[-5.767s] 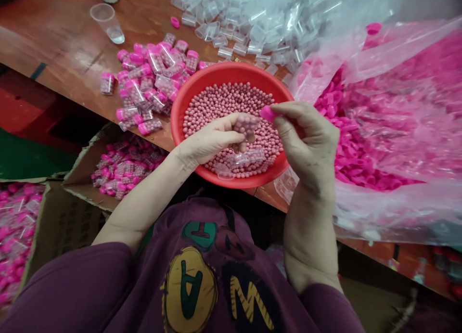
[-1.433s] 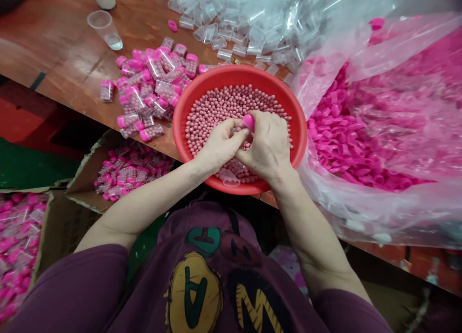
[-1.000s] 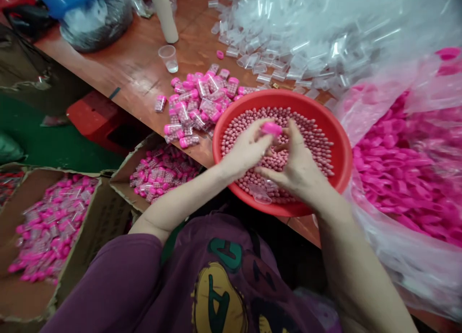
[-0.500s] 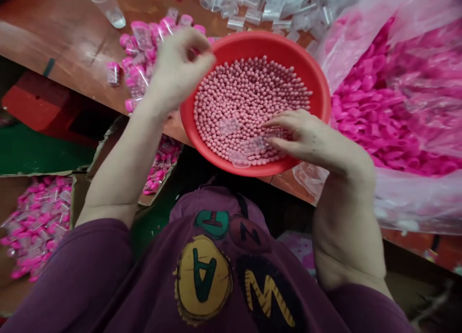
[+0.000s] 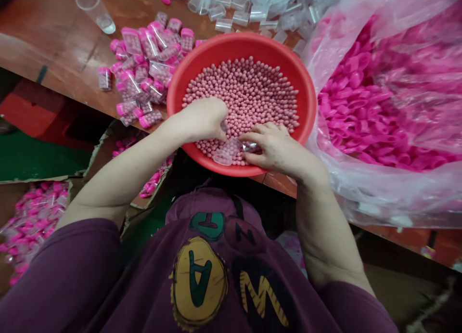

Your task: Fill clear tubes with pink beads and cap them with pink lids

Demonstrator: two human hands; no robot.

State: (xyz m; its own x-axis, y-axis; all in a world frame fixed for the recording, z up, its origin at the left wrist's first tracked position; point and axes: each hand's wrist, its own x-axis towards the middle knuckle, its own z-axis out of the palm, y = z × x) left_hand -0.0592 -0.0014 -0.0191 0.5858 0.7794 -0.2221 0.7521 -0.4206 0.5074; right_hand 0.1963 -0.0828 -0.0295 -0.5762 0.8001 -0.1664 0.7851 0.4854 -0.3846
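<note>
A red bowl (image 5: 308,99) holds many small pink beads (image 5: 249,95). My left hand (image 5: 205,117) is inside its left part, fingers curled down with their tips at the beads; what they hold, if anything, is hidden. In the lower part of the bowl my right hand (image 5: 276,147) has its thumb and fingers around a small clear plastic bottle (image 5: 249,146), partly covered by the fingers. Between the hands, another clear bottle (image 5: 225,153) without a cap lies on the beads near the front rim.
Filled bottles with pink caps (image 5: 144,73) are heaped left of the bowl. A clear cup (image 5: 96,10) lies tilted behind them. Empty clear bottles (image 5: 240,18) lie at the back. On the right, a plastic bag (image 5: 378,193) holds pink caps (image 5: 355,116). Cardboard boxes with capped bottles (image 5: 36,217) stand lower left.
My left hand has come down from above the capped bottles into the bowl. My right hand has shifted slightly left and down, closing around a clear bottle. The whole view has moved a little.
</note>
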